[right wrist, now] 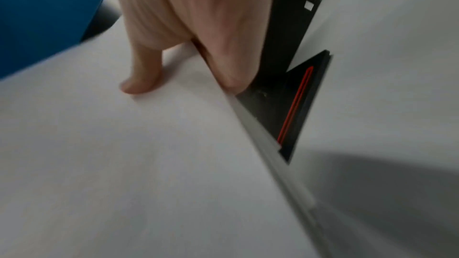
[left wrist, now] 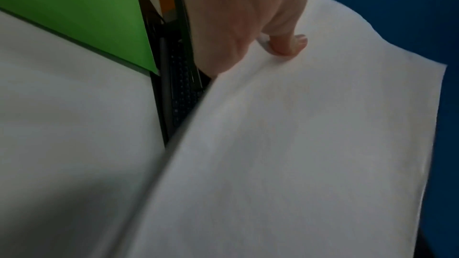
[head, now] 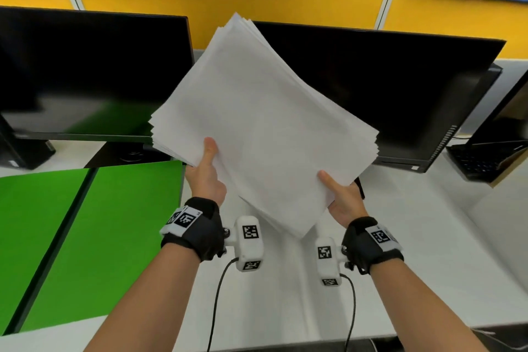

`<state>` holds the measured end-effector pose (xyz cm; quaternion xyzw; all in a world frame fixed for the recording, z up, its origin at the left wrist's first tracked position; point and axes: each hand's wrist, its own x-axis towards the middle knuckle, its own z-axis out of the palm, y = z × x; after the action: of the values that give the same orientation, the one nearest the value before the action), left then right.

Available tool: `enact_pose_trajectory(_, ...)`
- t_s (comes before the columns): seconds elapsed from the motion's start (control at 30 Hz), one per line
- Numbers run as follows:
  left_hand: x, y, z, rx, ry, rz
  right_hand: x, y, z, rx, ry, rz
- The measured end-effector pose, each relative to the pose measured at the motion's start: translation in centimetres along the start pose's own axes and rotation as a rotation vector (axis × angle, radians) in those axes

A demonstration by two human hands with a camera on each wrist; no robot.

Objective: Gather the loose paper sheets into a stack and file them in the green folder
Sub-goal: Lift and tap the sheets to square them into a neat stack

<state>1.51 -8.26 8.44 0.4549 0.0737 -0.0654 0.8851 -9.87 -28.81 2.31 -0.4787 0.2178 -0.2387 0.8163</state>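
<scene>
The paper stack (head: 257,126) is held clear of the white desk (head: 428,223), tilted corner-up in front of the two dark monitors (head: 371,88). It is gripped along its lower left edge by the left hand (head: 206,177) and along its lower right edge by the right hand (head: 343,197); in both wrist views a thumb is seen pressed on the top sheet, with the remaining fingers taken to be curled beneath, though these are hidden. Sheet edges are fanned and uneven at the left and right corners, so squaring is judged incomplete. The stack is judged light but floppy and slick between sheets; a loose grip could let inner sheets slide out. A two-sided hold near opposite edges is judged best. The green folder (head: 85,231) lies open flat on the desk to the left, near the stack.
</scene>
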Motion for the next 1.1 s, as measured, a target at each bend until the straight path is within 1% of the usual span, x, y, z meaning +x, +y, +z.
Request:
enact_pose_trajectory(0.1,0.3,-0.1,-0.7,0.055,-0.056,0.006,0.1,-1.2,-0.3,-0.037,0.105,-0.068)
enact_pose_trajectory(0.17,1.3,-0.1,-2.3,0.073,-0.05,0.016,0.3,-2.5,-1.4,-0.142,0.172,-0.124)
enact_pose_trajectory(0.23,2.2,-0.4,-3.9,0.158,-0.055,0.051,0.4,-3.5,-2.7,-0.244,0.213,-0.189)
enact_pose_trajectory(0.3,2.6,-0.8,-4.7,0.306,-0.1,0.088,0.4,-4.4,-3.7,-0.322,0.226,-0.251)
enact_pose_trajectory(0.43,2.7,-1.3,-3.6,0.647,-0.27,0.103,0.3,-5.1,-4.5,-0.379,0.22,-0.29)
enact_pose_trajectory(0.5,2.9,-1.5,-2.8,0.762,-0.299,0.128,0.3,-5.4,-4.4,-0.387,0.209,-0.3)
enact_pose_trajectory(0.53,2.8,-1.5,-2.4,0.781,-0.284,0.151,0.2,-5.6,-4.3,-0.382,0.201,-0.31)
enact_pose_trajectory(0.6,2.8,-1.5,-1.9,0.745,-0.252,0.193,0.1,-6.0,-4.2,-0.375,0.181,-0.339)
enact_pose_trajectory(0.67,2.6,-1.5,-1.8,0.657,-0.25,0.219,0.0,-5.9,-4.3,-0.391,0.166,-0.348)
enact_pose_trajectory(0.77,2.7,-2.0,-2.6,0.538,-0.237,0.238,-0.2,-4.8,-4.9,-0.441,0.151,-0.298)
enact_pose_trajectory(0.83,2.9,-2.7,-3.4,0.492,-0.203,0.212,-0.3,-3.8,-5.3,-0.452,0.153,-0.247)
enact_pose_trajectory(0.9,3.0,-3.2,-3.9,0.482,-0.182,0.174,-0.5,-3.2,-5.4,-0.436,0.162,-0.232)
enact_pose_trajectory(0.97,3.2,-3.6,-4.2,0.5,-0.191,0.152,-0.5,-2.9,-5.3,-0.42,0.182,-0.236)
enact_pose_trajectory(1.1,3.2,-3.8,-4.1,0.514,-0.2,0.159,-0.4,-2.8,-4.6,-0.385,0.215,-0.263)
